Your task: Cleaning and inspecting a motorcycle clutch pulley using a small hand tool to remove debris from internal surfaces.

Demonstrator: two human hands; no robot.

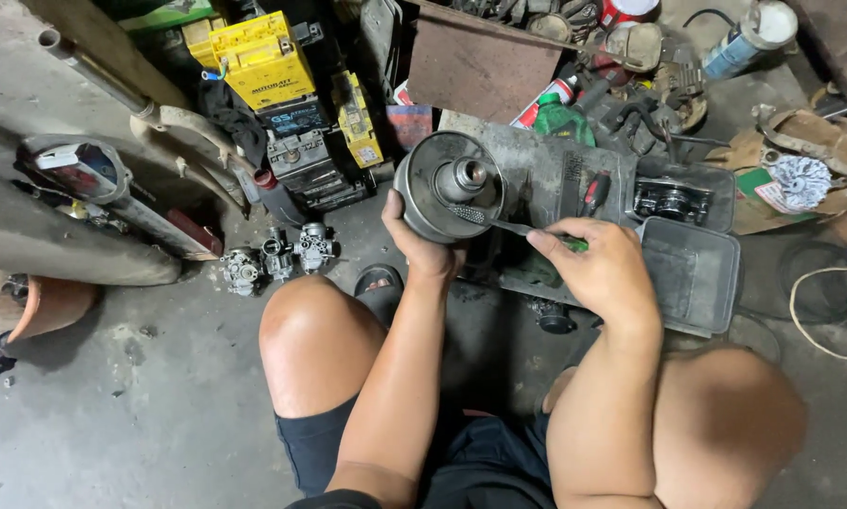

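Two hands: left (422, 247) grips pulley (449, 187), right (601, 271) screwdriver (527, 230).

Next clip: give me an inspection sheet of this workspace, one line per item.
Surface: stained concrete floor; the person sits low, knees bare.
Job's things: round metal drum part tilted on its rim; thin tool with green handle reaching its centre.
Clutter: yellow battery, carburettors, grey trays, red-handled tool, spray cans.
Grippers: left hand grips the drum's lower rim; right hand holds the tool in its fingers.
Cables: pale cord looped at right.
Surroundings: motorcycle parts, metal pipe.
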